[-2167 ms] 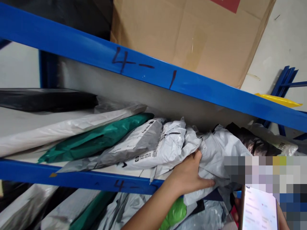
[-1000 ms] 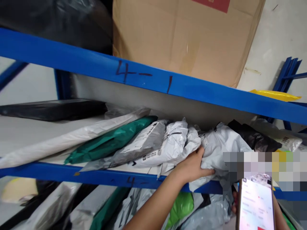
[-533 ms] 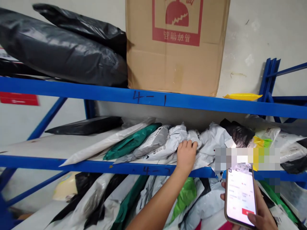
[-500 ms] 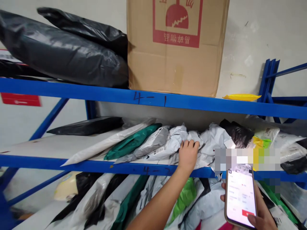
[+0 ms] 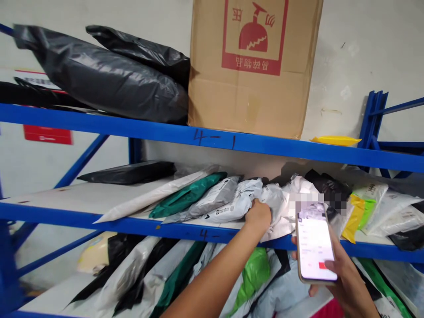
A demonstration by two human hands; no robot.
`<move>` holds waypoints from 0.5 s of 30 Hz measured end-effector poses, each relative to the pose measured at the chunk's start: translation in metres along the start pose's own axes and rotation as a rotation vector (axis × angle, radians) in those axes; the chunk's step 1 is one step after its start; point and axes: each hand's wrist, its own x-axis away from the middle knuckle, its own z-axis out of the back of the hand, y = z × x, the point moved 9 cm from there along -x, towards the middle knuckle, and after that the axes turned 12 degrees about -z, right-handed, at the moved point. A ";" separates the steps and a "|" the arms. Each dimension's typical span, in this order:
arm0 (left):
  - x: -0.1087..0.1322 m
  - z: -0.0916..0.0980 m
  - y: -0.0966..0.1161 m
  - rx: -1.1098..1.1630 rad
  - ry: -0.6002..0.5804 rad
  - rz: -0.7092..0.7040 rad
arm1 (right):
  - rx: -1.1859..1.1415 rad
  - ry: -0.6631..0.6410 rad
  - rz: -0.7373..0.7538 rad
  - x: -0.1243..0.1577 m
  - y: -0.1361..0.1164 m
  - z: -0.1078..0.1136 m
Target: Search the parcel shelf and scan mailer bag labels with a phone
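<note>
My left hand [image 5: 259, 216] reaches onto the middle shelf with its fingers curled at a light grey plastic mailing bag [image 5: 272, 196], most fingertips hidden among the bags. A white-grey printed mailing bag [image 5: 238, 198] lies just left of that hand. On its right is a crumpled pale mailing bag [image 5: 288, 205]. My right hand [image 5: 341, 269] grips a smartphone [image 5: 316, 247] with its lit screen toward me, in front of the shelf edge. The thumb rests by a red button on the screen.
A big cardboard box [image 5: 251, 97] and dark stuffed bags [image 5: 122, 84] stand on the top shelf. Blue beams [image 5: 149, 128] edge the shelves. A green bag [image 5: 188, 194] and yellow bag [image 5: 354, 218] flank the middle row. More bags [image 5: 255, 269] fill the lower shelf.
My left hand has turned and pushed its fingers down between the bags. The phone has moved left and slightly up, lighting the pale bag behind it. The view has shifted a little.
</note>
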 end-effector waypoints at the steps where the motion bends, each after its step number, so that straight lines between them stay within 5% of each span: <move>1: 0.000 -0.001 0.001 -0.037 -0.005 0.006 | 0.015 -0.020 -0.021 -0.008 -0.005 -0.008; 7: 0.004 -0.003 -0.008 -0.107 -0.029 0.043 | 0.166 -0.114 -0.076 -0.042 -0.021 -0.048; 15: 0.002 0.003 -0.021 -0.119 0.036 0.047 | 0.143 -0.082 -0.038 -0.053 -0.021 -0.043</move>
